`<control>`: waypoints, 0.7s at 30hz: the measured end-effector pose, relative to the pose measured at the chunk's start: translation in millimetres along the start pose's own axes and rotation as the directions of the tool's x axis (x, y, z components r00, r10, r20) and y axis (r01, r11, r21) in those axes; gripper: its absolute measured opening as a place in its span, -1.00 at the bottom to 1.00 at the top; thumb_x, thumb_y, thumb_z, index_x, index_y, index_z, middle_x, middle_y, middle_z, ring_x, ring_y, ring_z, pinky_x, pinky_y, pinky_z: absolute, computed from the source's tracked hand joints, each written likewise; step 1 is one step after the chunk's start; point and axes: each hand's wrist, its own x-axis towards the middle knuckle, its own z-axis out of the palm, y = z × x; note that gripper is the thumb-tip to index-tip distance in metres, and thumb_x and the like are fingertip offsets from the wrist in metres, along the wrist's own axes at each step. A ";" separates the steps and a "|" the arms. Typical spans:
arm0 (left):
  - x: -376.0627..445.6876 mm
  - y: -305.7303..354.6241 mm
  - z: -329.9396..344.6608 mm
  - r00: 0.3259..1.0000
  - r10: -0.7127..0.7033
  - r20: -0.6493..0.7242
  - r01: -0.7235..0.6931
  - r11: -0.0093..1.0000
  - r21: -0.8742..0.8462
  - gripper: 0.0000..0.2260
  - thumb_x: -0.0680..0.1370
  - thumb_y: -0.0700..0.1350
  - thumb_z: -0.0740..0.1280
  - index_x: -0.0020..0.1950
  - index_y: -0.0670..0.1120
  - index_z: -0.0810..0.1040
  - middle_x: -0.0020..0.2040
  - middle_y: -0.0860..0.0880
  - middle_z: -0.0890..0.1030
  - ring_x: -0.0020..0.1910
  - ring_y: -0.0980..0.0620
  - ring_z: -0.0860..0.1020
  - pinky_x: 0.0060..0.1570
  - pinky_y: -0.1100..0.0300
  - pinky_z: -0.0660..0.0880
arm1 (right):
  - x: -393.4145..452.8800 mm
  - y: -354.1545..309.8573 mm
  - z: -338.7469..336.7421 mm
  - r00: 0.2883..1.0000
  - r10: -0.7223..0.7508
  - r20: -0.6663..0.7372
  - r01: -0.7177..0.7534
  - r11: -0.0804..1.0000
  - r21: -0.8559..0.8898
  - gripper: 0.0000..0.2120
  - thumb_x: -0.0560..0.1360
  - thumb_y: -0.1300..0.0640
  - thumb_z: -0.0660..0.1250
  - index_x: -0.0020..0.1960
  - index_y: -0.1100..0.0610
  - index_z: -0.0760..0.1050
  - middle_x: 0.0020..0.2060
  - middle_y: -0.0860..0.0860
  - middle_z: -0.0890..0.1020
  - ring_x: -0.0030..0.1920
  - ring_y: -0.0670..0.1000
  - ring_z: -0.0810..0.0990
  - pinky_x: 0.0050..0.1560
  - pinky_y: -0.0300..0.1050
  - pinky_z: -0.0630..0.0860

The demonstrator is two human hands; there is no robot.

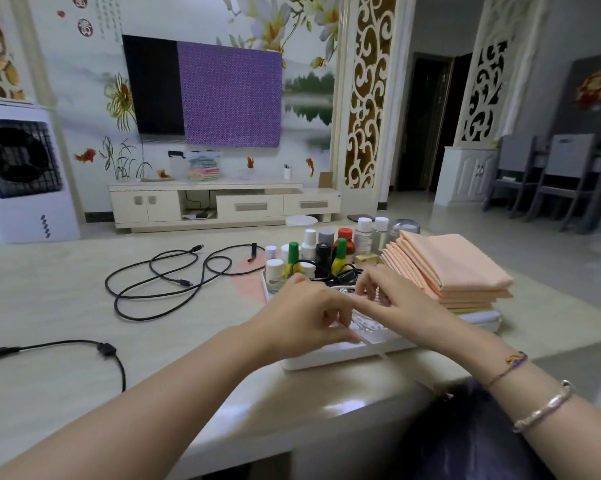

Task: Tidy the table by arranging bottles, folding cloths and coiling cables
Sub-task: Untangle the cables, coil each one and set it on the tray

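Looks like we're on the cable-coiling step: left hand point(306, 315) and right hand point(392, 299) both pinch a clear cable point(368, 336) over the white tray point(326, 358), each grip curled tight, so next probably another loop, then the loose black cables point(160, 282) on the counter point(67, 306).

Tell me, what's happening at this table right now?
A person is tidying. Both hands, the left hand and the right hand, pinch a thin pale cable over a white tray. The bottles stand grouped in the tray beside a stack of folded peach cloths. Black cables lie loose on the table.
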 end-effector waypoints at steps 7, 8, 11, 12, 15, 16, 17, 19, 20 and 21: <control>2.2 -19.7 -1.6 0.877 -0.347 -0.331 0.249 0.920 -0.304 -0.75 0.43 0.05 0.48 -0.33 -0.02 0.51 -0.48 0.10 0.54 -0.45 0.18 0.50 -0.36 0.20 0.43 | -6.4 7.0 -12.5 0.982 -0.189 -0.017 0.176 0.940 -0.293 -0.47 0.44 -0.16 0.39 0.35 -0.08 0.36 0.24 -0.19 0.45 0.24 -0.20 0.37 0.27 -0.23 0.31; 0.8 -22.2 0.2 0.865 -0.382 -0.327 0.263 0.898 -0.353 -0.76 0.44 0.02 0.48 -0.32 -0.04 0.52 -0.47 0.09 0.55 -0.45 0.18 0.51 -0.36 0.20 0.44 | -3.7 10.2 -9.8 0.976 -0.219 -0.016 0.195 0.899 -0.392 -0.47 0.47 -0.09 0.39 0.39 -0.06 0.34 0.28 -0.15 0.45 0.30 -0.13 0.36 0.31 -0.14 0.32; -8.8 -32.4 6.5 0.875 -0.404 -0.269 0.280 0.872 -0.401 -0.77 0.46 -0.01 0.46 -0.32 -0.02 0.49 -0.42 0.06 0.58 -0.40 0.13 0.55 -0.29 0.11 0.50 | 9.7 24.5 -5.2 0.964 -0.264 -0.029 0.185 0.748 -0.637 -0.52 0.44 0.13 0.43 0.34 -0.01 0.45 0.22 -0.04 0.56 0.24 0.06 0.50 0.23 0.07 0.44; -12.9 -37.7 9.3 0.892 -0.384 -0.238 0.282 0.885 -0.371 -0.77 0.47 -0.01 0.45 -0.32 0.00 0.48 -0.40 0.06 0.58 -0.38 0.12 0.54 -0.28 0.09 0.50 | 14.9 28.4 -3.6 0.968 -0.249 -0.032 0.161 0.713 -0.682 -0.51 0.40 0.17 0.47 0.30 0.00 0.49 0.19 -0.03 0.59 0.20 0.09 0.55 0.19 0.10 0.47; -23.7 -43.9 18.2 0.972 -0.211 -0.099 0.197 0.971 -0.134 -0.74 0.48 -0.10 0.39 -0.32 0.04 0.34 -0.35 0.12 0.52 -0.35 0.13 0.49 -0.31 0.14 0.46 | 20.5 34.8 3.0 0.979 -0.204 -0.001 0.129 0.627 -0.768 -0.71 0.41 0.08 0.44 0.13 -0.01 0.61 0.11 0.03 0.66 0.15 0.12 0.61 0.09 0.15 0.53; -24.5 -44.5 21.7 0.991 -0.111 -0.073 0.112 0.994 0.005 -0.74 0.46 -0.12 0.35 -0.30 0.07 0.29 -0.33 0.14 0.48 -0.33 0.11 0.45 -0.29 0.16 0.43 | 19.7 36.5 6.7 0.989 -0.142 0.035 0.117 0.624 -0.772 -0.72 0.50 0.03 0.30 0.19 0.02 0.59 0.17 0.07 0.63 0.21 0.13 0.58 0.13 0.16 0.51; -25.1 -43.2 25.5 0.998 -0.030 -0.053 0.037 0.991 0.129 -0.75 0.45 -0.09 0.33 -0.27 0.10 0.27 -0.30 0.14 0.43 -0.30 0.09 0.41 -0.26 0.17 0.40 | 16.7 37.0 9.9 0.996 -0.047 0.078 0.090 0.629 -0.772 -0.63 0.59 0.02 0.13 0.35 0.05 0.47 0.32 0.10 0.51 0.35 0.13 0.46 0.26 0.15 0.42; -26.1 -40.7 30.4 0.999 0.027 -0.044 -0.016 0.972 0.234 -0.82 0.51 0.01 0.26 -0.24 0.10 0.30 -0.25 0.13 0.40 -0.24 0.04 0.42 -0.19 0.17 0.39 | 9.0 44.7 12.5 0.970 0.123 0.210 0.074 0.672 -0.737 -0.50 0.66 0.00 -0.09 0.57 0.07 -0.03 0.55 0.06 0.06 0.55 0.05 -0.01 0.49 0.07 0.04; -26.7 -40.5 30.9 0.998 0.026 -0.056 -0.012 0.971 0.238 -0.83 0.54 0.06 0.20 -0.23 0.09 0.34 -0.24 0.13 0.40 -0.22 0.04 0.42 -0.16 0.17 0.38 | 5.9 45.5 9.9 0.937 0.201 0.285 0.053 0.726 -0.685 -0.47 0.66 0.00 -0.12 0.58 0.05 -0.19 0.56 0.03 -0.11 0.55 -0.01 -0.18 0.52 0.01 -0.11; -26.7 -40.4 29.3 0.997 0.018 -0.070 -0.002 0.973 0.231 -0.81 0.56 0.09 0.15 -0.22 0.07 0.37 -0.24 0.14 0.38 -0.22 0.06 0.40 -0.14 0.18 0.37 | 3.9 43.8 6.7 0.913 0.239 0.331 0.028 0.772 -0.635 -0.45 0.65 0.00 -0.12 0.56 0.03 -0.27 0.55 0.01 -0.21 0.53 -0.05 -0.28 0.52 -0.03 -0.19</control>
